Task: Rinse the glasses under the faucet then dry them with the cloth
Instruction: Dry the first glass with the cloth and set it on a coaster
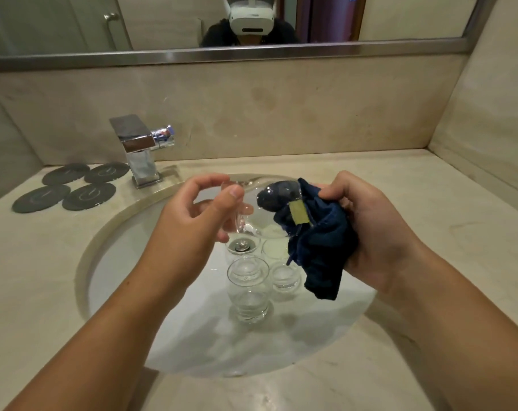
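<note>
Over the sink (115,262) set into a pale stone worktop (430,238), a person dries a drinking glass by hand. Nearest the camera, on the basin's near slope, one clear glass (247,292) stands upright, with a second glass (284,281) just beside it to the right. A third glass (277,248) shows behind them beside the drain (241,244), and clear glass against a pale basin makes the exact count hard to read. Above the middle of the basin the left hand (192,221) keeps a light grip on the tipped glass (260,222), thumb and fingers curled round its base end, its mouth turned to the right. The right hand (376,226) has its grip closed round a bunched dark blue cloth (320,244). One wad of the cloth is pushed into the mouth of the tipped glass and shows through its wall, while the rest hangs over the basin. At the basin's far left rim stands the chrome faucet (139,149), with no water seen running. Four dark coasters (88,196) lie on the worktop to the left of the basin. Beyond it, a wall mirror (74,25) reflects the person's white headset. Drying appears to be under way on this one glass. The glasses standing in the basin look to be waiting for the cloth, so most of the drying seems left to do. Whether they have all been rinsed cannot be told from this view.
</note>
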